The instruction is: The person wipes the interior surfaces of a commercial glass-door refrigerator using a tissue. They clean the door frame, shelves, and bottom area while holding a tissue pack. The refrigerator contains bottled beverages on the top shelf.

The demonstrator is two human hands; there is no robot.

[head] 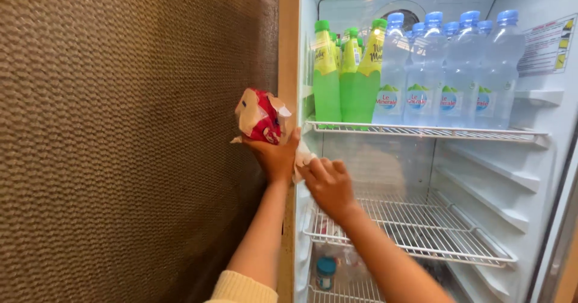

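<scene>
From the head camera, the left hand (274,155) is gripping a red-and-white tissue packet (260,116) at its ten o'clock, fingers wrapped tight, keeping it off the shelves. The right hand (328,185) is pressing a white tissue (303,154) against the fridge's left inner wall (307,218), fingers curled over it. Green bottles (346,74) and water bottles (448,68) are standing at one o'clock on the top wire shelf (433,132).

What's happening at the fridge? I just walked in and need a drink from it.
A person stands at the open fridge. The left hand holds a red and white packet up against the fridge's left edge. The right hand presses a white cloth to the inner wall just below the top shelf. That shelf holds green bottles and clear water bottles. The middle shelf is bare, and a small blue-capped jar sits lower down.
</scene>
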